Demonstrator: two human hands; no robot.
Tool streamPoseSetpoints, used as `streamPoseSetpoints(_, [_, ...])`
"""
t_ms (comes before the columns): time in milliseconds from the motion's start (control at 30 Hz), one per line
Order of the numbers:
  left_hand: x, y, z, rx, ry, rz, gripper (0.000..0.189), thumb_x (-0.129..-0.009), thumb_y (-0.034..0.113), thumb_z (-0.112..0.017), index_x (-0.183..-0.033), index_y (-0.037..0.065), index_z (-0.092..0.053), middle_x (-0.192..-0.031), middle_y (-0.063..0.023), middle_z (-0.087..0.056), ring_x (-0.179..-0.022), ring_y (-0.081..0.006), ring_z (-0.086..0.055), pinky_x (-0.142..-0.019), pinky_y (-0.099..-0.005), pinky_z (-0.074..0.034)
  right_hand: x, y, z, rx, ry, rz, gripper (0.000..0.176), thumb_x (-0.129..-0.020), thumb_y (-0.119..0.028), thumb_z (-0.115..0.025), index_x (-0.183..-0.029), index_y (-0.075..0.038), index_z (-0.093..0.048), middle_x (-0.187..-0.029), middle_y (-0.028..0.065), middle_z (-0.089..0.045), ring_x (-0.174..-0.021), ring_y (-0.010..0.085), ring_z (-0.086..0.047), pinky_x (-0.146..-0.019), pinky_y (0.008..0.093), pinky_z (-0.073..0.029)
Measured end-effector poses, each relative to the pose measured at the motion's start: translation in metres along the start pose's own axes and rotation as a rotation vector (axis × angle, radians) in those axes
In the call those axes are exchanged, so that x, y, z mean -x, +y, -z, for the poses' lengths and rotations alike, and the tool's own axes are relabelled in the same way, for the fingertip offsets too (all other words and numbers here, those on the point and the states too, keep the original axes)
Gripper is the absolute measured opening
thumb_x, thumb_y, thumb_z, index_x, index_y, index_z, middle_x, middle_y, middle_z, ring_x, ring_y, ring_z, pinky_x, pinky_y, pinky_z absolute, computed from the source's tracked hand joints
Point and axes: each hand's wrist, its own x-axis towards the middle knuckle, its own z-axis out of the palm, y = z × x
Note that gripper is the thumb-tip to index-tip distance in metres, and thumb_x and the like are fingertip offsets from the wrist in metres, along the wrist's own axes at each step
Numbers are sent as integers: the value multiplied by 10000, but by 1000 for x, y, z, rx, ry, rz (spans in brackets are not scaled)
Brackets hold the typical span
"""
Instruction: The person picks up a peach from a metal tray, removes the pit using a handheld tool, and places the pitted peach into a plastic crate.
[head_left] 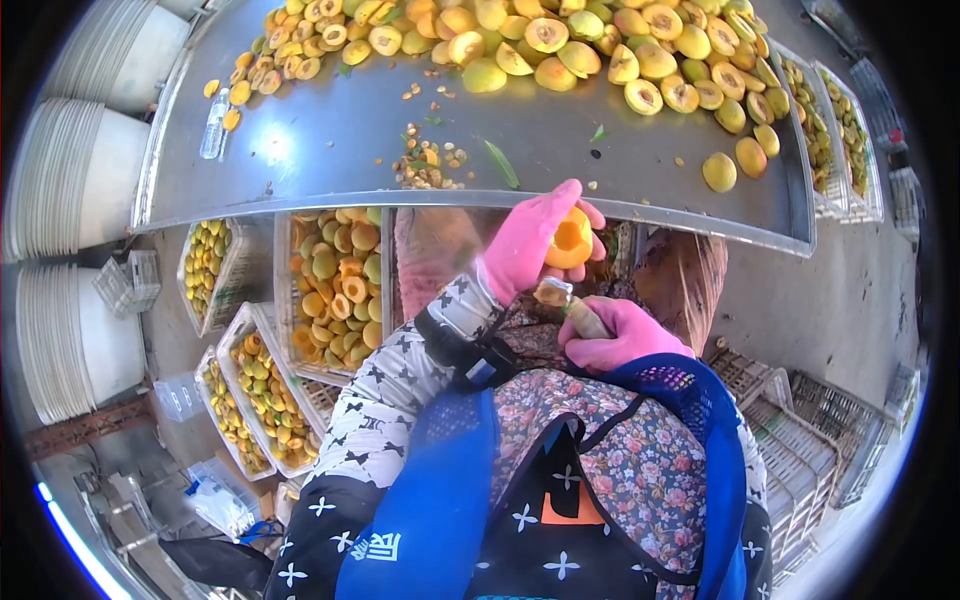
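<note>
In the head view my left hand (525, 245), in a pink glove, holds a yellow peach half (570, 242) with its cut, hollowed face turned toward me. Just below it, my right hand (625, 337), also pink-gloved, is closed around the handle of a pitting tool (587, 319). A brownish lump (553, 292), which looks like a peach pit, is at the tool's tip, close beneath my left fingers. Both hands are over my lap, at the near edge of the metal table (350, 140).
Halved peaches (545, 38) are heaped at the table's far side. Loose pits (430, 165), a green leaf (502, 164) and a plastic bottle (214, 134) lie nearer. A crate of peach halves (335, 290) stands at my left; stacked crates (795, 445) are at my right.
</note>
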Motion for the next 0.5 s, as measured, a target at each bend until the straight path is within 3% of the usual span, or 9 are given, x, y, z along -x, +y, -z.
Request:
streamPoseSetpoints(67, [3, -3, 14, 4, 113, -79, 547, -1010, 547, -407, -1047, 39, -607, -821, -113, -689, -519, -136, -587, -440, -222, -438, 6, -1, 16, -22, -39, -52, 219, -873, -131, -666, -1059, -24, -618, -836, -34, -596, -743, 56, -537, -689, 215, -436])
streamPoseSetpoints(133, [12, -11, 35, 62, 46, -102, 554, -1018, 527, -379, -1126, 33, -606, -874, -101, -691, -597, -133, -620, -481, -214, -466, 11, -7, 41, -132, -100, -120, 246, -879, -139, -668, -1087, -18, -617, -849, -23, -605, -742, 55, -544, -678, 208, -433])
streamPoseSetpoints(200, [30, -23, 64, 107, 35, -175, 574, -1023, 522, -350, -1180, 29, -600, -925, -98, -691, -659, -135, -640, -522, -204, -483, -18, -2, 68, 9, 84, -116, 325, -877, -173, -675, -1149, -10, -605, -885, 67, -652, -771, 162, -617, -708, 280, -475])
streamPoseSetpoints(233, [55, -15, 80, 225, 28, -144, 416, -1017, 357, -482, -1240, 21, -584, -1006, -96, -686, -801, -153, -671, -646, -233, -543, -37, 26, 87, 673, 408, 42, 347, -867, -190, -680, -1155, -11, -609, -898, 118, -663, -800, 233, -634, -737, 332, -489])
streamPoseSetpoints(267, [75, -20, 102, 122, 128, -265, 358, -995, 274, -520, -1242, 23, -582, -1018, -96, -685, -831, -161, -674, -688, -253, -551, -56, 56, 105, 1310, 748, 267, 369, -856, -206, -684, -1161, -12, -614, -912, 168, -674, -830, 304, -650, -766, 384, -502])
streamPoseSetpoints(333, [115, -41, 150, -100, 298, -484, 307, -951, 108, -596, -1247, 26, -579, -1043, -97, -684, -891, -176, -682, -772, -292, -568, -48, 39, 121, 1023, 774, 205, 380, -828, -235, -690, -1134, -18, -629, -925, 209, -671, -872, 398, -636, -818, 452, -497])
streamPoseSetpoints(367, [144, -50, 175, -234, 524, -447, 442, -860, -91, -611, -1280, 37, -560, -1058, -78, -687, -967, -186, -681, -843, -333, -564, -39, 25, 108, 1065, 783, 243, 359, -824, -221, -695, -1113, -17, -635, -906, 187, -670, -843, 355, -643, -807, 424, -501])
streamPoseSetpoints(433, [197, -83, 219, -964, 974, -592, 424, -898, 2, -605, -1313, 52, -537, -1132, -61, -664, -1015, -189, -656, -848, -334, -554, -25, 11, 94, 1060, 709, 211, 330, -821, -193, -698, -1091, -14, -638, -882, 149, -663, -807, 275, -641, -793, 376, -502])
streamPoseSetpoints(500, [248, -144, 275, 54, 1108, -544, 423, -923, 127, -617, -1332, 67, -530, -1207, -49, -630, -1047, -178, -623, -863, -328, -541, -11, 0, 78, 977, 558, 77, 312, -825, -167, -693, -1088, -10, -634, -871, 117, -650, -793, 199, -622, -786, 338, -495])
